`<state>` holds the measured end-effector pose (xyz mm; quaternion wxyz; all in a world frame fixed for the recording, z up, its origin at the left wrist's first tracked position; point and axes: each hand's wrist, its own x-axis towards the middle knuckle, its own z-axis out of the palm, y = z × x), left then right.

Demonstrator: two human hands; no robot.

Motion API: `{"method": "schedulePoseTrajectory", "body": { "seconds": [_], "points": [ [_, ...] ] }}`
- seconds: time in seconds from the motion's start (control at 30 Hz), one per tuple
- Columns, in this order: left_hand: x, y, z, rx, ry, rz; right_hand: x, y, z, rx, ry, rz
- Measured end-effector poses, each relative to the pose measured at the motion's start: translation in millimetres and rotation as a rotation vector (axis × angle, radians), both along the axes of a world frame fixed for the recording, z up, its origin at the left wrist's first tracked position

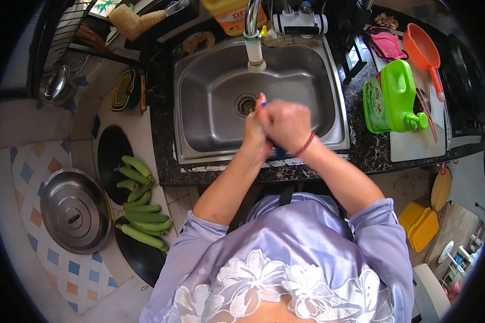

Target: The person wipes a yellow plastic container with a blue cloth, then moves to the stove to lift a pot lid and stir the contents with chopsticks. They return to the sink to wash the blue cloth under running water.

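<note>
Over the near part of a stainless steel sink [204, 147], my two hands are pressed together. My left hand [256, 129] is on the picture's left side, its reddish thumb or fingertip pointing up. My right hand [287, 121], blurred and curled, lies against it, with a red cord around the wrist. Something blue [281, 151] shows between and below the hands; its kind is unclear. Behind the hands is the sink drain [245, 105], with bits in its strainer. A chrome faucet with a ribbed white nozzle [255, 52] hangs above the basin.
To the right stand a green plastic jug [392, 97], an orange ladle [422, 46] and a white cutting board [416, 145]. Green bananas [145, 216] and a round metal lid [76, 210] lie left. A yellow bottle [234, 16] stands behind the sink.
</note>
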<state>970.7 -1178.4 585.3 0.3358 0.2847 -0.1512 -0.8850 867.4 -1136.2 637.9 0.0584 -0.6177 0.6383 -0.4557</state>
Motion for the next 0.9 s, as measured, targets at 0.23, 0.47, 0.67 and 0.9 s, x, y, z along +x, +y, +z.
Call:
{"method": "schedulePoseTrajectory", "body": {
  "seconds": [0.23,0.47,0.67,0.9],
  "points": [
    [-1.0,-5.3,17.2,-0.109,0.221,-0.066,-11.0,-8.5,-0.2,0.025,0.199,0.058],
    [-13.7,15.5,52.6,-0.013,-0.083,0.031,-7.8,-6.6,0.7,0.153,0.336,0.162],
    [8.4,-8.4,-13.6,0.058,-0.074,0.049,-13.0,-18.9,22.1,0.095,0.400,0.153],
    [-29.6,3.8,38.1,0.056,-0.282,0.138,-23.7,-29.6,-11.4,0.116,0.250,0.034]
  ]
}}
